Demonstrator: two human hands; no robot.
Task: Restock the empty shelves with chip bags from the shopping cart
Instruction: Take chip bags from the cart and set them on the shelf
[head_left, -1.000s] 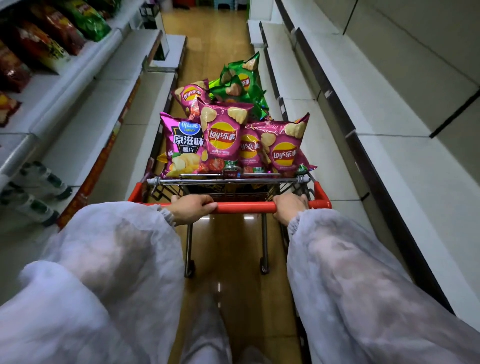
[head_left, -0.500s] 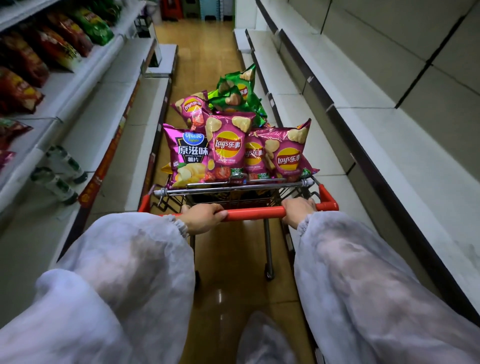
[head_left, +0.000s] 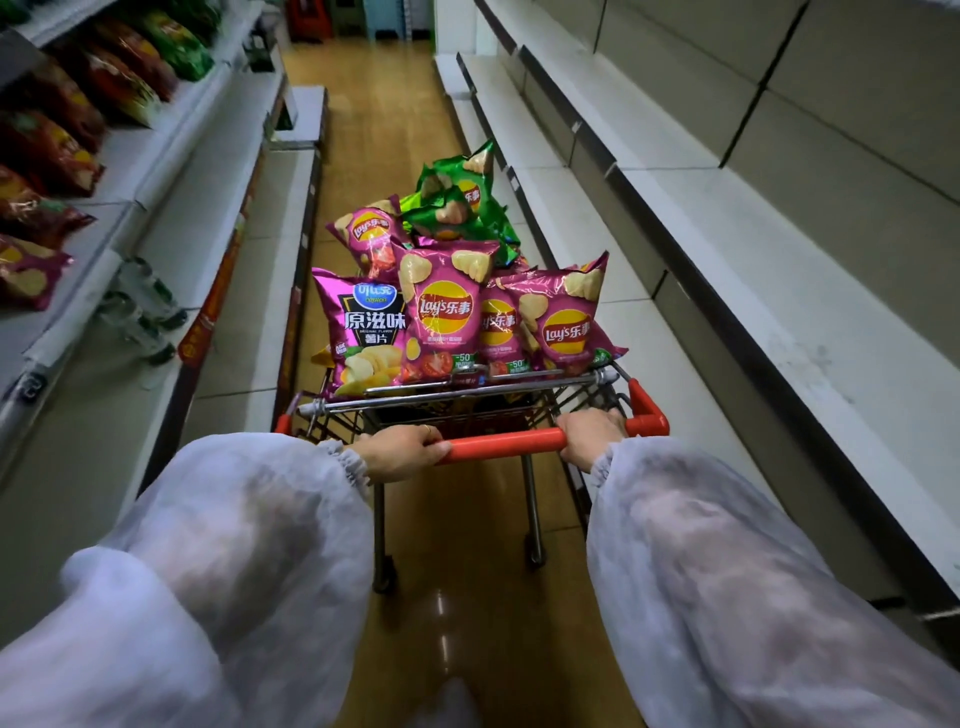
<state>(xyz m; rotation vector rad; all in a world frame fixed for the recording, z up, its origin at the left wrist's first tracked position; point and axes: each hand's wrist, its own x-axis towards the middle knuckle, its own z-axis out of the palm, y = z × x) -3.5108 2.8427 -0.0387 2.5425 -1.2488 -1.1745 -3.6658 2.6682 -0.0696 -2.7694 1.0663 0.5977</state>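
We see both grips on the red handle of the shopping cart. The left grip wraps it left of centre and the right grip wraps it near the right end, with fingers curled over the bar on both. A ring shows on the left grip. White sleeves cover both arms to the wrist.

All the cart's chip bags sit in the basket, piled above the rim:
- pink chip bags stand upright at the near end
- a blue-logo bag is at their left
- green chip bags are at the far end

The cart stands on the tan floor of the aisle, between 2 shelf runs. The empty shelves run along our right, just beside the cart. The left shelves carry stocked bags in red, green and pink on the upper levels, and bottles lie on a lower level
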